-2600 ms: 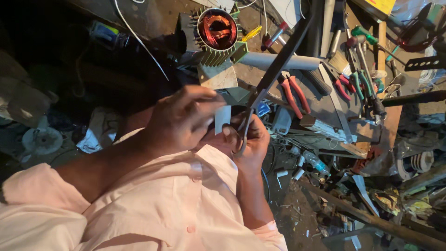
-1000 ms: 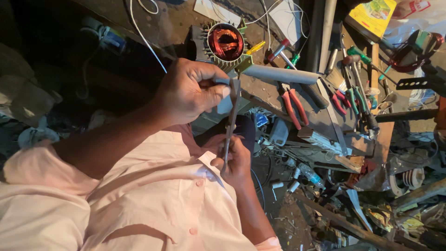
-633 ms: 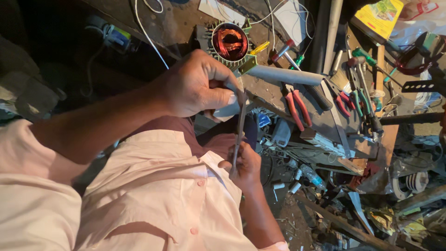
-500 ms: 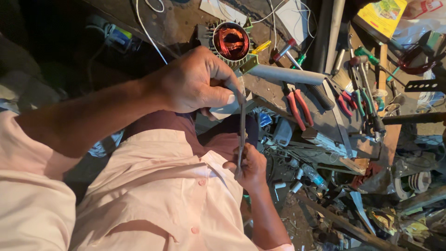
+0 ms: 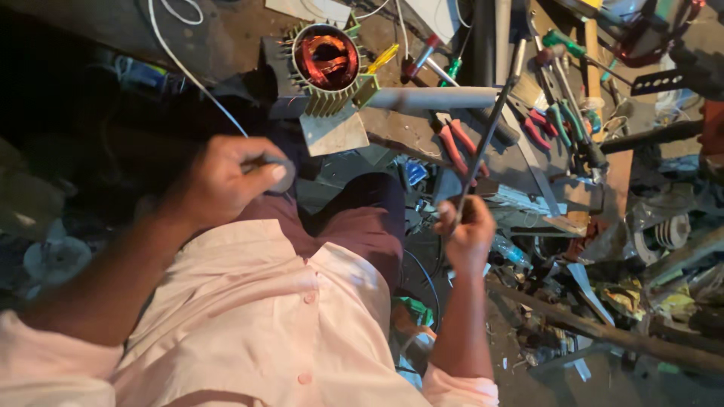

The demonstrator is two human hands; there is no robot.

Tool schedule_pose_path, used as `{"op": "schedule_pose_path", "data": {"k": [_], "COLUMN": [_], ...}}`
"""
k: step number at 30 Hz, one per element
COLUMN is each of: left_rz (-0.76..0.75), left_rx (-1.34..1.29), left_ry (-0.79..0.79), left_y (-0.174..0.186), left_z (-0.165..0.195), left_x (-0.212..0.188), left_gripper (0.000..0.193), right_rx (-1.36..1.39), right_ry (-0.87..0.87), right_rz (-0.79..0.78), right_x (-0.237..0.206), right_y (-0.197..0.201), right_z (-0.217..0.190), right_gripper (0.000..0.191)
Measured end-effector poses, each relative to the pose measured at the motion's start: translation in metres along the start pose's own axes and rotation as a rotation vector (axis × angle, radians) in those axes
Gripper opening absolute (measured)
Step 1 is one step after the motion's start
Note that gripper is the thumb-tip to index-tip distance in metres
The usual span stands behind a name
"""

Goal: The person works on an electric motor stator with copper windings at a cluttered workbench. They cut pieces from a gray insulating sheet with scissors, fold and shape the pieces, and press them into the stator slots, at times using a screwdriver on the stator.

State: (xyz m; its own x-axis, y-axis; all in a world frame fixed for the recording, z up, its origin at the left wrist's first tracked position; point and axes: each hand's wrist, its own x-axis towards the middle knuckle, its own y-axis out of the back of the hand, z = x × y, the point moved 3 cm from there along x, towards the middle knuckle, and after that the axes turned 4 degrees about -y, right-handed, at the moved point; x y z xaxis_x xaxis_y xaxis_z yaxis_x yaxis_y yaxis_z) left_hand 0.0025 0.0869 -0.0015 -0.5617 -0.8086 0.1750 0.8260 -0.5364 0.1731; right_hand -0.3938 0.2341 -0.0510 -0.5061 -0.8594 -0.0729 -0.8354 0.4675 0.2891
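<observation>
Left hand [image 5: 226, 181] fingers pinch a small pale strip. Right hand [image 5: 467, 234] fingers grip long dark scissors [image 5: 486, 143], blades raised, well apart. The finned motor stator with copper windings [image 5: 326, 66] sits untouched on the worktop; work appears incomplete.

Finned grey metal motor stator [image 5: 329, 64] looks dull cast, with glossy copper windings [image 5: 326, 54] inside it. Just right of it, the red-handled pliers [image 5: 457, 145] have shiny plastic grips. Long dark scissors [image 5: 489, 136] are matt steel. The pale pink shirt [image 5: 249, 324] below is soft cloth.
</observation>
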Motion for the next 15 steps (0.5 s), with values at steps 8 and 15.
{"op": "schedule_pose_path", "data": {"k": [8,15], "left_rz": [0.011,0.001], "left_rx": [-0.219,-0.081], "left_ry": [0.261,0.169], "left_y": [-0.021,-0.029], "left_z": [-0.039,-0.016], "left_x": [-0.030,-0.024], "left_gripper": [0.012,0.013], "right_rx": [-0.260,-1.019], "right_ry": [-0.069,0.099], "right_rz": [0.336,0.418], "right_x": [0.095,0.169], "right_y": [0.086,0.129], "right_z": [0.007,0.024], "right_gripper": [0.021,0.038]}}
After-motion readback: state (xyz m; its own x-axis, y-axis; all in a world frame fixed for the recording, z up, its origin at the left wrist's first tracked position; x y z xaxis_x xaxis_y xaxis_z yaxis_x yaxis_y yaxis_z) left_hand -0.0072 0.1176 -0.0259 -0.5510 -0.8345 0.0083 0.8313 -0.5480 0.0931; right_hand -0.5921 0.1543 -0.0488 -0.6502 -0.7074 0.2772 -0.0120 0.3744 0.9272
